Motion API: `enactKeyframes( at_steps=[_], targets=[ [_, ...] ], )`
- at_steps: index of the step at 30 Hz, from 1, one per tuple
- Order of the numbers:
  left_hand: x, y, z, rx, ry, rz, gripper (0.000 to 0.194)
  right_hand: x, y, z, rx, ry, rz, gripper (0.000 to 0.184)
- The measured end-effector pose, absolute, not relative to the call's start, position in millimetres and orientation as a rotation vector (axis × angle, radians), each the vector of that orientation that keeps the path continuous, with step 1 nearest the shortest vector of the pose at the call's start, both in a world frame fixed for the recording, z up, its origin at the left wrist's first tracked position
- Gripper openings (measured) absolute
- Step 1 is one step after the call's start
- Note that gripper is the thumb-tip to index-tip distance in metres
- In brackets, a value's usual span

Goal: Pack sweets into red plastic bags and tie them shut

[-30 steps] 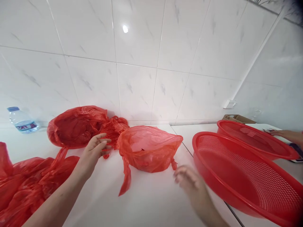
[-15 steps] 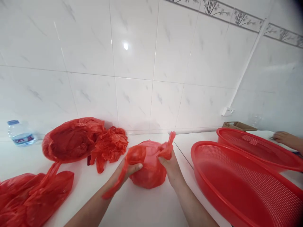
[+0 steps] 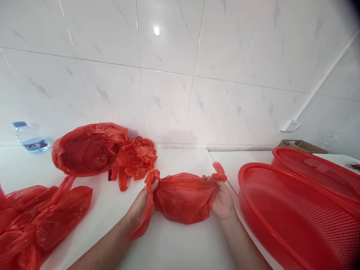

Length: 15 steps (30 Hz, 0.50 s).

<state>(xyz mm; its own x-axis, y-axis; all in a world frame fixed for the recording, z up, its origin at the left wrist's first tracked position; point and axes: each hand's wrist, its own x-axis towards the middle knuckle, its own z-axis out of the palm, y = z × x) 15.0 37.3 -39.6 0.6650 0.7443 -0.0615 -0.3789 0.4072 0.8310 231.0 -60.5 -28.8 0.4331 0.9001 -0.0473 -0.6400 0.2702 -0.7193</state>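
A red plastic bag [image 3: 184,200] is stretched between my two hands above the white table. My left hand [image 3: 144,200] is closed round its left end, with a loose strip of the bag hanging down over the wrist. My right hand [image 3: 223,198] grips the right end, and a short tail of plastic sticks up past the fingers. The bag's top edge is pulled nearly straight and its lower part sags. Whatever is inside it cannot be made out.
At the back left sit a bag-lined bowl shape [image 3: 90,150] and crumpled red bags [image 3: 135,159]. More filled red bags [image 3: 56,221] lie front left, near a water bottle [image 3: 32,138]. Two red mesh baskets [image 3: 242,180] stand at right, before a brown box [image 3: 303,146].
My hands have moved apart, pulling the bag's top edge taut and closing its mouth. The view has tipped downward, and the other person's hand at the right is out of sight.
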Motion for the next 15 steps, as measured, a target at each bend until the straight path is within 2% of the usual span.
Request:
enactKeyframes(
  at_steps=[5,9,12,15],
  targets=[
    [18.8,31.5,-28.7,0.709,0.412,0.744,0.020,224.5,-63.3,-22.2,-0.705,-0.493,1.054,0.023],
    [22.0,25.1,-20.6,0.745,0.369,0.746,0.026,216.6,-70.0,-8.7,-0.689,-0.568,1.116,0.027],
    [25.7,16.9,-16.5,0.755,0.355,0.684,0.037,209.9,-78.8,2.9,-0.717,-0.682,1.173,0.041],
    [31.5,8.1,-14.7,0.645,0.348,0.720,0.036,203.5,-87.6,8.1,-0.817,-0.870,1.145,0.049]
  ],
)
